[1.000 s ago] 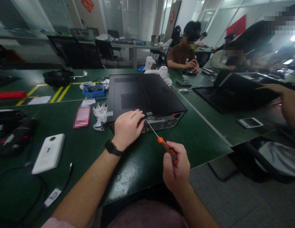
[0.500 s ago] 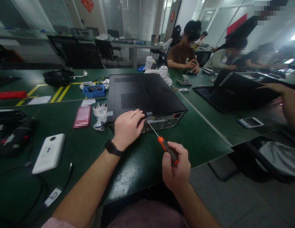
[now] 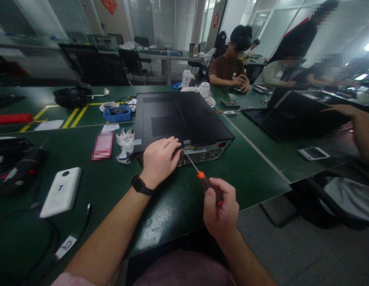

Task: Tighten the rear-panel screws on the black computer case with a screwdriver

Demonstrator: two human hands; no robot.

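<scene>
A black desktop computer case (image 3: 199,115) lies flat on the green table, its rear panel with ports and a fan grille turned towards me. My right hand (image 3: 221,206) is wrapped round the orange and dark grey handle of a screwdriver (image 3: 202,176). The thin shaft points away to the upper left, and its tip meets the top rear edge of the case. Beside that tip, my left hand (image 3: 160,161) rests at the case's rear edge, thumb and fingers drawn together. Whatever is between those fingertips is hidden.
Left of the case are a white glove (image 3: 125,145), a blue tray (image 3: 117,114) and a white power bank (image 3: 61,192). A phone (image 3: 314,153) lies on the right, near a co-worker's arm (image 3: 360,123). Small white fans (image 3: 204,90) stand behind the case.
My right hand has turned the screwdriver handle slightly; its tip stays in place. My left hand has not moved. In the background, a standing person has shifted.
</scene>
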